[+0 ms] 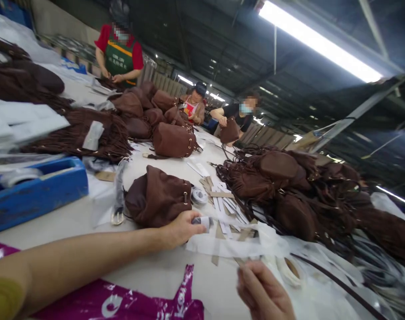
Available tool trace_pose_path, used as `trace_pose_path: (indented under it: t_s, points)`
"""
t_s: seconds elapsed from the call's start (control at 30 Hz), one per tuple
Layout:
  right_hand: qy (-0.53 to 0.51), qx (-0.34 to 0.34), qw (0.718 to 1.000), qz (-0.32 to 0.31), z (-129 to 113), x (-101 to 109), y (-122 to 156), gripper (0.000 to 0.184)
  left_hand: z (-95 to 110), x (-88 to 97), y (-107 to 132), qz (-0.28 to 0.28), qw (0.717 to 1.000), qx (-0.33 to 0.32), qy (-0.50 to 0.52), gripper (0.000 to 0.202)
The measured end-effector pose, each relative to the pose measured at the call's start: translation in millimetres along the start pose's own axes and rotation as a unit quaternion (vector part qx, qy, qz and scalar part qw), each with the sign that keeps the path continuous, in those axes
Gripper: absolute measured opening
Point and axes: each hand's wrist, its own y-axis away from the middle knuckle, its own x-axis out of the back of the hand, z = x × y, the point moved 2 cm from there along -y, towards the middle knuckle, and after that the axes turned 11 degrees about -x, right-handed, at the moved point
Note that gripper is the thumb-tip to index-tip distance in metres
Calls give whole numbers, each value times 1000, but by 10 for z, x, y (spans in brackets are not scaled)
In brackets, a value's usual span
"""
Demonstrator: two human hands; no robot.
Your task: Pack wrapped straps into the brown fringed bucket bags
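My left hand [180,229] reaches across the white table, fingers closed round a small grey-and-white piece [204,222] whose kind I cannot make out. Just behind that hand, a brown drawstring bag [162,195] with metal eyelets lies on its side. My right hand [264,291] is nearer to me, its fingers curled and pressed together in a pinch; whatever they hold, if anything, does not show. Between the hands stretches a strip of translucent white material [222,246] over beige and white paper strips [224,204].
A blue tape dispenser [39,191] stands at left, a purple printed plastic bag [132,302] in front. Brown bags [279,191] are heaped at right, with others [174,140] farther back. A white tape roll [289,271] lies right. Several co-workers [121,58] stand beyond.
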Motion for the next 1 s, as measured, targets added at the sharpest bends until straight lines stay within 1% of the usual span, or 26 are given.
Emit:
trace_pose_path:
  t_s: [0.07,0.1,0.13,0.17,0.2,0.27,0.33,0.47,0.6,0.73,0.9,1.0]
  points:
    - [-53,10,998,-20,-58,-438,-83,33,15,10,15,2,1000,-24,3,28]
    - [-64,9,998,-19,-71,-618,-150,34,26,16,23,0,999,-33,0,26]
    - [-70,5,998,-11,-71,-755,-221,34,38,23,29,-3,999,-41,-6,24]
    - [-72,2,997,-2,-57,-847,-286,35,50,28,34,-7,999,-49,-16,22]
    - [-74,-2,997,7,-33,-898,-341,36,60,34,35,-10,998,-58,-29,20]
    - [-76,-11,997,17,32,-909,-412,36,72,43,27,-15,995,-80,-63,17]
    - [-77,-18,997,23,88,-869,-439,37,70,47,10,-28,990,-101,-96,16]
    - [-72,-23,996,36,114,-838,-459,38,54,57,-22,-53,985,-107,-121,16]
    - [-62,-19,997,46,111,-871,-509,40,77,69,-20,-64,985,-108,-121,15]
    - [-64,-15,997,49,120,-888,-518,40,100,72,-9,-74,988,-97,-92,17]
    - [-81,-15,995,52,104,-908,-489,42,112,82,-1,-92,991,-73,-66,16]
    - [-100,-18,993,55,112,-934,-508,43,120,84,-1,-96,990,-75,-67,16]
